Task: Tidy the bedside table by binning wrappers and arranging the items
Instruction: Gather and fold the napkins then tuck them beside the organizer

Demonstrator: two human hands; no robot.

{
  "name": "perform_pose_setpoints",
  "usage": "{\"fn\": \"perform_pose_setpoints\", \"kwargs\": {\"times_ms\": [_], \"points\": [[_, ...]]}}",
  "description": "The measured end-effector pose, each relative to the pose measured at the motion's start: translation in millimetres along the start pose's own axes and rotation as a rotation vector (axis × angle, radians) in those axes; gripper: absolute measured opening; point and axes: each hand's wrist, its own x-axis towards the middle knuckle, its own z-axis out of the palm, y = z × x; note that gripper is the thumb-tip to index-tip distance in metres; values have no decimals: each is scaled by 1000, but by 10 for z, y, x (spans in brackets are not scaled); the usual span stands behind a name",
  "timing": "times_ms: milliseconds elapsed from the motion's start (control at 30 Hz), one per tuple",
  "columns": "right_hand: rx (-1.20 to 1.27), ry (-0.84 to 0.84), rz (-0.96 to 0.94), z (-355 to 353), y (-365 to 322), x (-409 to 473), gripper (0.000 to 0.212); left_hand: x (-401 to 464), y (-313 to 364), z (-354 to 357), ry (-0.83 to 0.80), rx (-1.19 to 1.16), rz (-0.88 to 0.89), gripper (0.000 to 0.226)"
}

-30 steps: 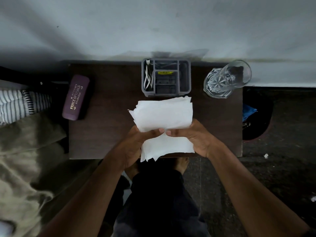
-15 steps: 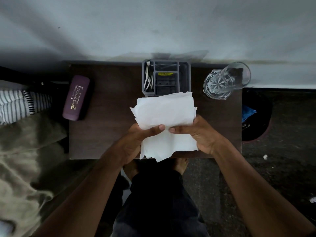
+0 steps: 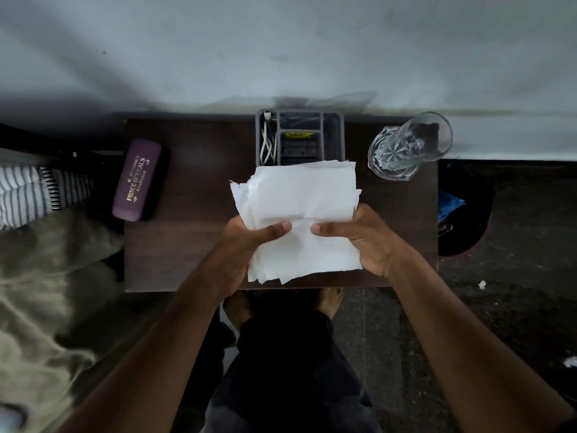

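Note:
I hold a stack of white paper napkins [image 3: 301, 198] over the middle of the dark wooden bedside table [image 3: 193, 245]. My left hand [image 3: 249, 242] grips the stack's left side with the thumb on top. My right hand [image 3: 362, 235] grips the right side the same way. The napkins' far edge covers the near rim of a grey organiser [image 3: 299, 135] holding a white cable and small items. A purple glasses case [image 3: 137, 179] lies at the table's left edge. A clear cut glass [image 3: 409, 146] stands at the far right corner.
A dark round bin [image 3: 468, 214] with something blue inside sits on the floor right of the table. Bedding and a striped cloth [image 3: 31, 195] lie to the left. A pale wall runs behind the table. My feet show below the table's near edge.
Both hands have carried the napkin stack slightly away from me, toward the organiser, and the thumbs have drawn a little apart on top.

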Motion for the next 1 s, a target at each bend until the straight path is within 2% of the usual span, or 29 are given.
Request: {"fn": "perform_pose_setpoints", "kwargs": {"times_ms": [133, 200, 300, 367, 433, 533, 600, 733, 800, 900, 1000], "points": [[-40, 19, 9, -1, 36, -18, 44, -24, 29, 70, 0, 76, -64, 56], [-6, 4, 15, -10, 57, -28, 40, -16, 31, 121, 45, 176, -41, 44], [-35, -27, -30, -11, 102, -51, 41, 27, 2, 174, 270, 416, 107, 14], [-64, 39, -133, 8, 155, -61, 47, 13, -48, 209, 376, 596, 237, 24], [-79, 170, -257, 53, 186, -61, 52, -33, -91, 246, 403, 694, 386, 39], [-128, 279, -378, 114, 210, -27, 56, -31, -132, 231, 353, 721, 627, 43], [-129, 320, -423, 154, 213, -12, 52, -11, -194, 242, 325, 693, 707, 50], [-97, 377, -428, 226, 311, 19, 49, -6, -398, 226, 326, 754, 642, 64], [-59, 392, -423, 239, 349, 15, 51, -22, -449, 209, 350, 690, 617, 51], [-95, 368, -507, 201, 332, 4, 51, -44, -456, 219, 371, 573, 730, 36], [-111, 367, -500, 161, 348, 34, 46, -48, -435, 208, 363, 585, 658, 35]]}}
